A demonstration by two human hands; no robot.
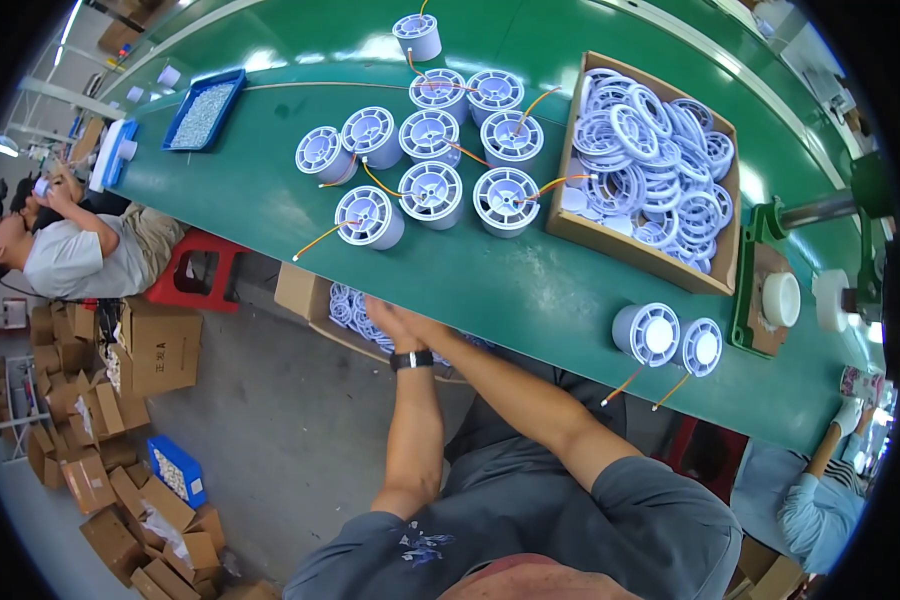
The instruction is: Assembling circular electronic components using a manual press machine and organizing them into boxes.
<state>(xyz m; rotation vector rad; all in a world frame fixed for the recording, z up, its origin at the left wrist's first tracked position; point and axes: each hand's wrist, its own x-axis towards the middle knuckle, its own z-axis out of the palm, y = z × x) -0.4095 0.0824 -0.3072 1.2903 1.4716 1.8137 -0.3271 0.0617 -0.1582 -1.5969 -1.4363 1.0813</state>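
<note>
My left hand (407, 340), with a dark watch at the wrist, and my right hand (394, 316) are close together at the near edge of the green table. They overlap above an open cardboard box (318, 314) below the tabletop, which holds pale lavender plastic rings (346, 309). The fingers of both hands are hidden, so I cannot make out whether they hold anything. On the table beyond stand several pale round plastic housings (431, 193) with spoked tops and orange-yellow wires.
A cardboard box (642, 258) full of pale rings sits on the table. Two housings with white discs (655, 335) stand near a green press (760, 300). A blue tray (202, 112) is at far left. People sit at both sides; cartons (160, 350) cover the left floor.
</note>
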